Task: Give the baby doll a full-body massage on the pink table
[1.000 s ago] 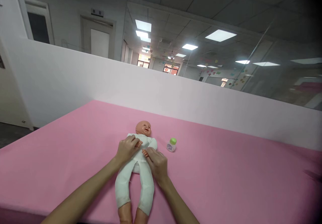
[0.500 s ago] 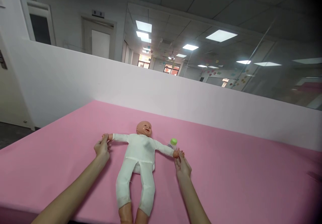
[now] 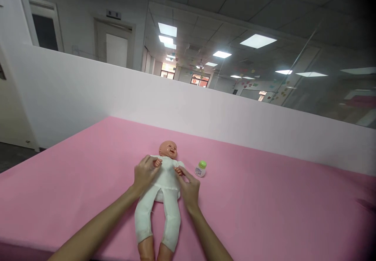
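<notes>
A baby doll [image 3: 166, 177] in a white cloth suit lies on its back on the pink padded surface [image 3: 258, 198], head toward the wall. Its arms are folded in over the chest. My left hand [image 3: 145, 175] is closed on the doll's hand at the left of its chest. With fingers pinched, my right hand [image 3: 188, 186] grips the doll's other hand at the right of the chest. Both doll fists show between my fingers, while the sleeves are partly hidden by my hands. The doll's feet run out of view at the bottom.
Just right of the doll stands a small white bottle [image 3: 200, 171] with a green cap. A low white wall [image 3: 188, 104] borders the far side of the padded surface, with glass above it. At the left is a door [image 3: 14, 108].
My hands have moved inward, bringing the doll's arms from stretched out sideways to folded on its chest. The bottle, earlier partly covered by the doll's arm, now shows whole.
</notes>
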`<state>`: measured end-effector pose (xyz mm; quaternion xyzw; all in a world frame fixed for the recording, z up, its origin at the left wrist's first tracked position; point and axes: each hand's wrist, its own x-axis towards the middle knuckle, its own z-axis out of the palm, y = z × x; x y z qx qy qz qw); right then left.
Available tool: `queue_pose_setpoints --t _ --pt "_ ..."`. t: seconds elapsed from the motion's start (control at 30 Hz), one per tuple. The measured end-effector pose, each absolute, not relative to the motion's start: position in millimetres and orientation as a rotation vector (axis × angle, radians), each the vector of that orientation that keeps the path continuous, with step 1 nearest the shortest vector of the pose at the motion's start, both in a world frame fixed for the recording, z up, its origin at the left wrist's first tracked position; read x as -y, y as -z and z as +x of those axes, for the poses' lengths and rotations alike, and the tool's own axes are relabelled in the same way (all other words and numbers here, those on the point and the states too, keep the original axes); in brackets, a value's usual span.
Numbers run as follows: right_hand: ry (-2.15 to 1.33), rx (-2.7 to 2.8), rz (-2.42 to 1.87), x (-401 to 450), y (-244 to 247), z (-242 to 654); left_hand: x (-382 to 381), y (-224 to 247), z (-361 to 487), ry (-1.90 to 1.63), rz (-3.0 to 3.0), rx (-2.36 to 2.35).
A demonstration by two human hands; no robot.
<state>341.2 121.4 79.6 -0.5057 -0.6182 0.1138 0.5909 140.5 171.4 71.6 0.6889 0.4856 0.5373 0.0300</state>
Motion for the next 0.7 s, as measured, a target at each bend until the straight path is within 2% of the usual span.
queue_pose_setpoints --t 0.17,0.23,0.33,0.4,0.53,0.7 --pt "0.249 2.012 -1.037 -111.0 -62.8 326.5 -171.4 -53.6 148.5 -1.377 2.696 -1.407" --pt "0.294 2.043 -1.025 -110.9 -62.0 326.9 -172.3 -52.3 148.3 -1.351 2.740 -1.393" --pt "0.161 1.973 -1.060 -114.4 -66.0 333.5 -171.8 -59.5 144.6 -1.381 2.626 -1.384" --pt "-0.009 1.767 -1.122 -119.0 -71.2 344.4 -171.1 -69.1 138.0 -1.511 2.355 -1.413" --pt "-0.381 1.097 -1.203 -131.3 -77.6 386.2 -178.0 -85.7 110.6 -1.783 1.434 -1.426" --pt "-0.588 0.492 -1.173 -143.4 -49.3 448.5 -202.0 -71.3 65.3 -1.722 0.427 -1.328"
